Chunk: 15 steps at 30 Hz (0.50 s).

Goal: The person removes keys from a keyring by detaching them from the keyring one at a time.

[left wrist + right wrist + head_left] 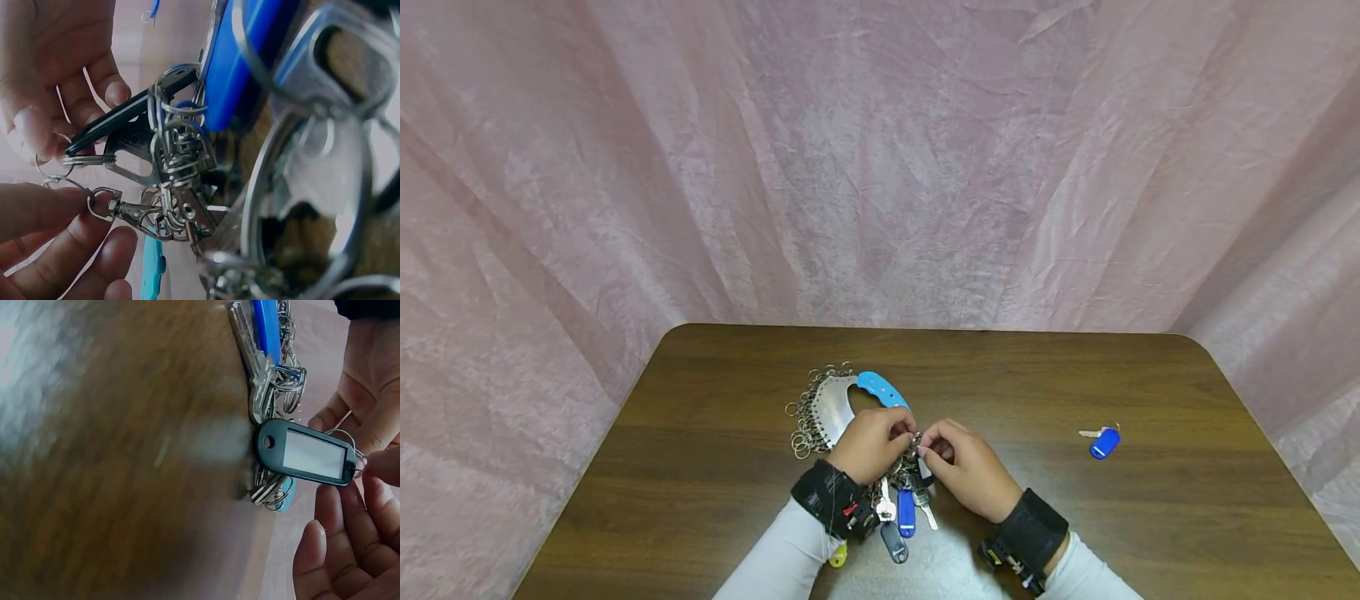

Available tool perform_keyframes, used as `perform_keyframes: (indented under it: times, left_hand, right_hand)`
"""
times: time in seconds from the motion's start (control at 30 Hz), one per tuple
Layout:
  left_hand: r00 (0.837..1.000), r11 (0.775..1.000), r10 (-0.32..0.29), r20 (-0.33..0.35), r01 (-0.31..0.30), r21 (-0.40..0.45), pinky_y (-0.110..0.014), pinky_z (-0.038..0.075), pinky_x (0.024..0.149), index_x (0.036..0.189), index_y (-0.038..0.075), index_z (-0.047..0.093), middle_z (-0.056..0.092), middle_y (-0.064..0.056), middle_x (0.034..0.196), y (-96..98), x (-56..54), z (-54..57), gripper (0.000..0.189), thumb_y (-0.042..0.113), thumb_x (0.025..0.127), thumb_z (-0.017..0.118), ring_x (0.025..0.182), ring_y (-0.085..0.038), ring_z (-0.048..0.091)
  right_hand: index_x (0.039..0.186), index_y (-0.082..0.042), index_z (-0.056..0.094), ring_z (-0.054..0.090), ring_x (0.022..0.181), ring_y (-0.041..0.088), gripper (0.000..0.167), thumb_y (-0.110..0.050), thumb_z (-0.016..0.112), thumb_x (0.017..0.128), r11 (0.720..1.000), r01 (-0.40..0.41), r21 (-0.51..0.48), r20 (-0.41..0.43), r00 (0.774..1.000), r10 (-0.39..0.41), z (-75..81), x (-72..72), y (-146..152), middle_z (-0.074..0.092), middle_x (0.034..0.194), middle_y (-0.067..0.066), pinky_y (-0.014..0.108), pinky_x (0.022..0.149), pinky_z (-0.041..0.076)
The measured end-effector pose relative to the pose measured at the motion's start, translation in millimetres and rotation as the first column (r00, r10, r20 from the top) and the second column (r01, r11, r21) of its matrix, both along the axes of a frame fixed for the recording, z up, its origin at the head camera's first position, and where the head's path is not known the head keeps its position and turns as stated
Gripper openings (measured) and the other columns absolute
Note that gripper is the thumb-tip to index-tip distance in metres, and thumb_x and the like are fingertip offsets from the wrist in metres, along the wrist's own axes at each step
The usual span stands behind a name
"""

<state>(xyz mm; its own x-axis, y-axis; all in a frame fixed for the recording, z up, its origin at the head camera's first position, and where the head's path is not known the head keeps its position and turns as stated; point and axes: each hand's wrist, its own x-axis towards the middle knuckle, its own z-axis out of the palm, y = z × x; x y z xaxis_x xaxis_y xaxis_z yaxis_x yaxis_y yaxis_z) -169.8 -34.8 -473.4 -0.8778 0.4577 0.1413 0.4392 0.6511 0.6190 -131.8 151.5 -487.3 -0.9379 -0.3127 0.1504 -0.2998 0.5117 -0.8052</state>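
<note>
My left hand (868, 446) pinches a small metal ring beside a swivel clasp (128, 212), above a bunch of keys and tags. Facing it, my right hand (970, 471) pinches the split ring (359, 459) at one end of a black key tag (312, 453) with a white label. The rings meet between the fingertips of both hands. Below the hands hang a blue key tag (906, 512), a grey tag (894, 542) and silver keys (928, 510). A crescent-shaped metal plate (832, 408) with a light blue handle (882, 388) lies partly behind my left hand.
Many loose rings (801, 444) line the plate's outer edge. A yellow tag (838, 555) shows beside my left sleeve. Farther right on the wooden table (1150, 517) lies a separate key with a blue tag (1105, 443). A pink curtain (880, 167) hangs behind the table.
</note>
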Motion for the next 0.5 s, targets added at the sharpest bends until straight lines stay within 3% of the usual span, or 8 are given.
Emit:
perform_keyframes:
  times: [0.5]
  left_hand:
    - [1.000,0.999,0.016,-0.016,-0.016,-0.043,-0.020,0.049,0.067,0.089,0.015,0.070,0.071,0.004,0.080,2.2,2.9,2.9,0.004,0.013,0.092,0.069,0.073,-0.004,0.062]
  right_hand:
    - [0.093,-0.018,0.066,0.060,0.080,0.002,0.005,-0.013,0.068,0.095,0.998,0.018,0.061,-0.055,0.998,-0.014,-0.2,-0.2,-3.2,0.062,0.093,-0.007,0.020,0.074,0.053]
